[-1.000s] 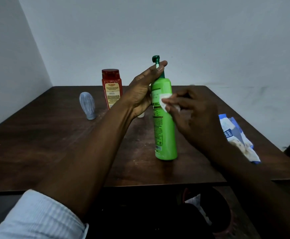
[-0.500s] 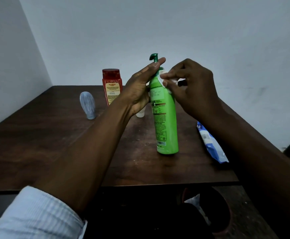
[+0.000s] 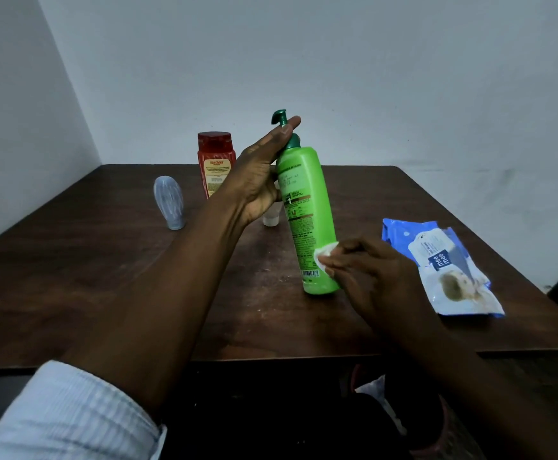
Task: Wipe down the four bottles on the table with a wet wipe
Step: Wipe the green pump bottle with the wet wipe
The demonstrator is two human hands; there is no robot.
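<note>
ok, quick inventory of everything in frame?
green bottle: 1, green, dark green pump, table centre, tilted
red bottle: 1, red, upright at back
pale bottle: 1, blue-grey, back left
small bottle: 1, whitish, mostly hidden behind green bottle
wet wipe: 1, white, against green bottle's lower side
wipes pack: 1, blue and white, table right
table: 1, dark brown, under everything
sleeve: 1, pale, left arm
left hand: 1, holds green bottle's top
right hand: 1, pinches wet wipe

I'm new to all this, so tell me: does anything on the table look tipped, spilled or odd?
Only the green bottle leans, top tilted left, because the left hand holds its top while the right hand presses a wipe near its base. The red bottle stands upright; no spill shows.
</note>
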